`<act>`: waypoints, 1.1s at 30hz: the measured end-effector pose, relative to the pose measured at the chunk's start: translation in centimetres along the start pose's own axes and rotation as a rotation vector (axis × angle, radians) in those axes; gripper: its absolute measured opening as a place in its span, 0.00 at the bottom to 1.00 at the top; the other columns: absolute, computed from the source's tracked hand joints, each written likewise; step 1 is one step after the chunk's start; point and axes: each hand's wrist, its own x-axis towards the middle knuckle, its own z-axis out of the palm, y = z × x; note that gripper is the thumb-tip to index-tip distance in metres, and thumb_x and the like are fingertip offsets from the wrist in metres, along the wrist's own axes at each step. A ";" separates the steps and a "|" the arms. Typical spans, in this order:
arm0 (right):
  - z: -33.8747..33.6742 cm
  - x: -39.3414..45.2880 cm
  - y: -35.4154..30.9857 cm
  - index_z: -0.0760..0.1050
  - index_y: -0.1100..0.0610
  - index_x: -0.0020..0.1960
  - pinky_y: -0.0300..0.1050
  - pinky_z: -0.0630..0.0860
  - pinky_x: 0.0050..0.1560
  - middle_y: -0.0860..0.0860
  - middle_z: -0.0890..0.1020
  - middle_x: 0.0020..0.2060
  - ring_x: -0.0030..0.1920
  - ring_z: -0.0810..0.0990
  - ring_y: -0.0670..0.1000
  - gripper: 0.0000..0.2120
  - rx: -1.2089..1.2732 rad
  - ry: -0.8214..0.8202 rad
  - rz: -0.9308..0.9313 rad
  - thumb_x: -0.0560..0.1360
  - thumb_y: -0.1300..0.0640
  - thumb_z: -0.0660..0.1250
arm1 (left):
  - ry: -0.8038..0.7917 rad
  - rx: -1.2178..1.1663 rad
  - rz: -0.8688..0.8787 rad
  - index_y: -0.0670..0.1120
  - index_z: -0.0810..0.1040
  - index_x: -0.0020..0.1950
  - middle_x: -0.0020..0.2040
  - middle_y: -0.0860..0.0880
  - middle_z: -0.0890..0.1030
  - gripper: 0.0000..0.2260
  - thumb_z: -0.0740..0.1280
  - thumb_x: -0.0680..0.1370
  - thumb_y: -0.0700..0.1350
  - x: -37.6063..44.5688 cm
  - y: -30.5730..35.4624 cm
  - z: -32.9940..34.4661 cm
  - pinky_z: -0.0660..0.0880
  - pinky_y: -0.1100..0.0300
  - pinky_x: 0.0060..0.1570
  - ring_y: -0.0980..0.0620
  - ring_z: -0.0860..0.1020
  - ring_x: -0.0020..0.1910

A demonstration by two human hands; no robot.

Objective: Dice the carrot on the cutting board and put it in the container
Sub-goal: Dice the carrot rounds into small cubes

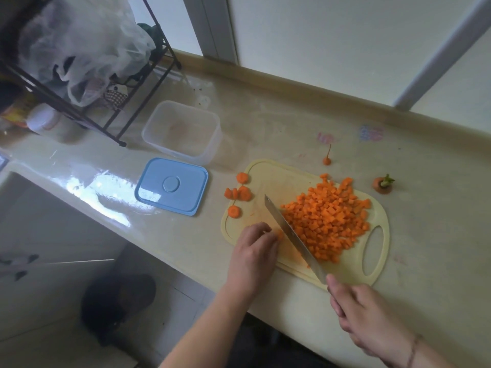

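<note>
A pale yellow cutting board (pixel 268 179) lies on the counter with a heap of diced carrot (pixel 328 221) on its right half. Several round carrot slices (pixel 237 193) sit at the board's left edge. My left hand (pixel 253 251) holds a small carrot piece (pixel 279 235) down on the board with curled fingers. My right hand (pixel 369 320) grips the handle of a knife (pixel 289 232), whose blade lies between that piece and the heap. A clear plastic container (pixel 183 131) stands open to the upper left, with nothing in it.
The container's blue lid (pixel 171 185) lies left of the board. A carrot tip (pixel 326 159) and a carrot top with green stub (pixel 382 184) lie on the counter beyond the board. A black wire rack (pixel 111 102) with bags stands at far left. A sink (pixel 39 208) is lower left.
</note>
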 end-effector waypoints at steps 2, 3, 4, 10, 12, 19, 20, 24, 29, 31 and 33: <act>0.0 -0.1 0.1 0.66 0.54 0.30 0.33 0.58 0.20 0.47 0.65 0.19 0.19 0.61 0.45 0.28 -0.007 -0.015 -0.012 0.67 0.29 0.54 | -0.043 0.032 0.097 0.40 0.84 0.49 0.48 0.45 0.80 0.07 0.68 0.79 0.41 0.1 -0.7 -0.2 0.77 0.56 0.47 0.47 0.78 0.47; 0.0 -0.2 0.1 0.66 0.54 0.30 0.32 0.58 0.20 0.47 0.65 0.19 0.19 0.61 0.45 0.28 -0.022 -0.021 -0.019 0.67 0.29 0.54 | -0.061 0.038 0.126 0.40 0.84 0.49 0.48 0.45 0.81 0.06 0.68 0.79 0.41 0.2 -0.8 -0.1 0.78 0.55 0.47 0.47 0.78 0.47; 0.0 -0.2 0.1 0.66 0.55 0.30 0.32 0.58 0.20 0.48 0.66 0.19 0.19 0.61 0.45 0.28 -0.042 -0.023 -0.028 0.68 0.30 0.53 | -0.071 0.040 0.142 0.40 0.84 0.48 0.48 0.45 0.81 0.06 0.68 0.79 0.40 0.3 -1.0 0.0 0.78 0.54 0.47 0.47 0.78 0.47; 0.5 0.7 0.7 0.65 0.55 0.28 0.43 0.68 0.29 0.49 0.68 0.20 0.21 0.66 0.44 0.32 -0.202 0.070 -0.101 0.69 0.27 0.49 | -0.024 0.107 0.129 0.44 0.86 0.47 0.49 0.49 0.84 0.07 0.68 0.78 0.44 -0.3 -1.2 0.8 0.73 0.54 0.52 0.50 0.78 0.51; 0.9 1.4 0.7 0.64 0.55 0.27 0.45 0.69 0.31 0.49 0.67 0.20 0.22 0.66 0.45 0.33 -0.225 0.095 -0.129 0.69 0.26 0.48 | -0.012 0.160 0.112 0.47 0.86 0.47 0.49 0.52 0.84 0.07 0.68 0.78 0.46 -0.4 -1.1 0.7 0.71 0.54 0.51 0.50 0.78 0.52; -0.1 -0.1 0.5 0.65 0.55 0.28 0.34 0.60 0.24 0.50 0.66 0.19 0.20 0.63 0.45 0.27 -0.116 0.020 -0.097 0.72 0.33 0.53 | 0.013 0.019 0.043 0.47 0.87 0.48 0.49 0.53 0.85 0.06 0.70 0.77 0.46 -0.4 -1.4 0.0 0.71 0.55 0.53 0.54 0.79 0.52; -0.2 -0.2 0.8 0.65 0.55 0.28 0.33 0.61 0.25 0.50 0.66 0.19 0.19 0.64 0.44 0.27 -0.132 0.018 -0.097 0.74 0.36 0.54 | 0.012 0.006 0.044 0.46 0.87 0.48 0.49 0.53 0.85 0.06 0.71 0.77 0.46 -0.7 -1.5 0.0 0.71 0.55 0.53 0.54 0.79 0.52; 0.4 0.5 1.6 0.65 0.55 0.28 0.42 0.67 0.31 0.49 0.68 0.19 0.22 0.66 0.44 0.28 -0.193 0.060 -0.111 0.77 0.36 0.55 | 0.021 -0.004 0.041 0.46 0.87 0.49 0.50 0.53 0.85 0.06 0.71 0.78 0.46 -1.2 -1.6 0.2 0.68 0.56 0.56 0.54 0.80 0.53; 1.3 2.1 0.6 0.65 0.55 0.27 0.48 0.73 0.35 0.50 0.69 0.20 0.23 0.68 0.46 0.36 -0.267 0.081 -0.174 0.70 0.24 0.46 | 0.052 0.050 0.049 0.47 0.87 0.47 0.49 0.53 0.86 0.06 0.71 0.78 0.46 -1.1 -1.5 0.4 0.68 0.54 0.55 0.53 0.81 0.51; 1.4 2.1 0.0 0.65 0.55 0.27 0.48 0.70 0.32 0.50 0.68 0.20 0.22 0.66 0.45 0.34 -0.244 0.079 -0.173 0.70 0.26 0.48 | 0.056 0.019 0.030 0.47 0.87 0.47 0.49 0.53 0.86 0.05 0.71 0.78 0.45 -1.2 -1.5 0.1 0.69 0.54 0.56 0.56 0.82 0.52; 1.1 1.3 -0.1 0.65 0.55 0.27 0.42 0.66 0.29 0.49 0.67 0.19 0.21 0.65 0.45 0.31 -0.190 0.065 -0.155 0.70 0.29 0.51 | 0.070 -0.055 0.029 0.47 0.86 0.49 0.50 0.53 0.86 0.04 0.71 0.78 0.43 -1.3 -1.7 -0.5 0.72 0.53 0.56 0.57 0.82 0.52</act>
